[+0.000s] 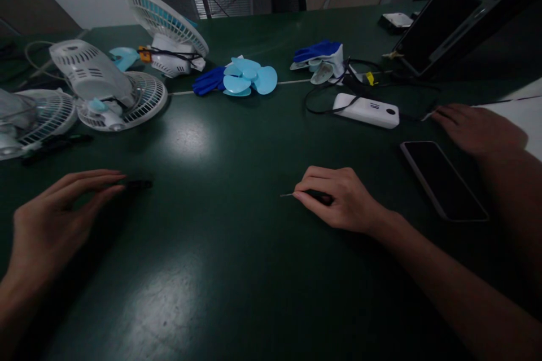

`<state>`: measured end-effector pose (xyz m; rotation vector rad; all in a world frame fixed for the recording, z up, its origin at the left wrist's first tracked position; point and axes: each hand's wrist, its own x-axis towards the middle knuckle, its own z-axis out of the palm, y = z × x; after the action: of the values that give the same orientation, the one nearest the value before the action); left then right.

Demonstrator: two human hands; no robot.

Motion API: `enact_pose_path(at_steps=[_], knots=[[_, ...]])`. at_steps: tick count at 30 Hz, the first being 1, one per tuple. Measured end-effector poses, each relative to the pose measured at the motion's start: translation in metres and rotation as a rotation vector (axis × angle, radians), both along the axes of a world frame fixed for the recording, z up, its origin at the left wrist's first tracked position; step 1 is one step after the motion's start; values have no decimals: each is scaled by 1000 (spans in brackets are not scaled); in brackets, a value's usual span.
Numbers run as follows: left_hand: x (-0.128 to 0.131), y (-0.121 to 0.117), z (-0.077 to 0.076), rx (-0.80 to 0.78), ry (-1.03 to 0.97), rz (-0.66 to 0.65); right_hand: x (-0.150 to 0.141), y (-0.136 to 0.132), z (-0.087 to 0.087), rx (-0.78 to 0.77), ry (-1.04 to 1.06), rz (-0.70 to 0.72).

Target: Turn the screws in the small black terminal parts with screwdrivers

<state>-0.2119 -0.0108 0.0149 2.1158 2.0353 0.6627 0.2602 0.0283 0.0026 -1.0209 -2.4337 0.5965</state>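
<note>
On the left, my left hand (63,214) has its fingertips pinched on the near end of a small black piece (140,184), low over the green table (220,237); shadow hides the piece's exact kind. Right of the middle, my right hand (345,197) rests on the tabletop. Between its thumb and index finger is a thin metal rod (287,195), pointing left, like the shaft of a small screwdriver. Its other end is hidden in my palm. My hands are well apart.
White fans (101,82) stand and lie at the back left. Light-blue fan blades (248,76), blue-and-white gloves (319,53), a white power bank-like device (366,110) and a black-screened phone (442,180) lie around. Another person's hand (483,127) reaches in from the right.
</note>
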Motion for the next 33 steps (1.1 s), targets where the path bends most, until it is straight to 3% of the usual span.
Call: enact_pose_path(at_steps=[3,7,15,24,33], knots=[[14,0,2,-54,-86,25,1,0,-1,-2,5,-1],[13,0,-2,-154,-62,122,1,0,-2,-2,1,2],[5,3,-9,-120,-65,112,0,0,-2,2,8,-7],[13,6,-1,-313,-97,330,1,-1,-1,-7,27,2],[25,6,8,-342,-161,309,0,-1,0,-2,1,-5]])
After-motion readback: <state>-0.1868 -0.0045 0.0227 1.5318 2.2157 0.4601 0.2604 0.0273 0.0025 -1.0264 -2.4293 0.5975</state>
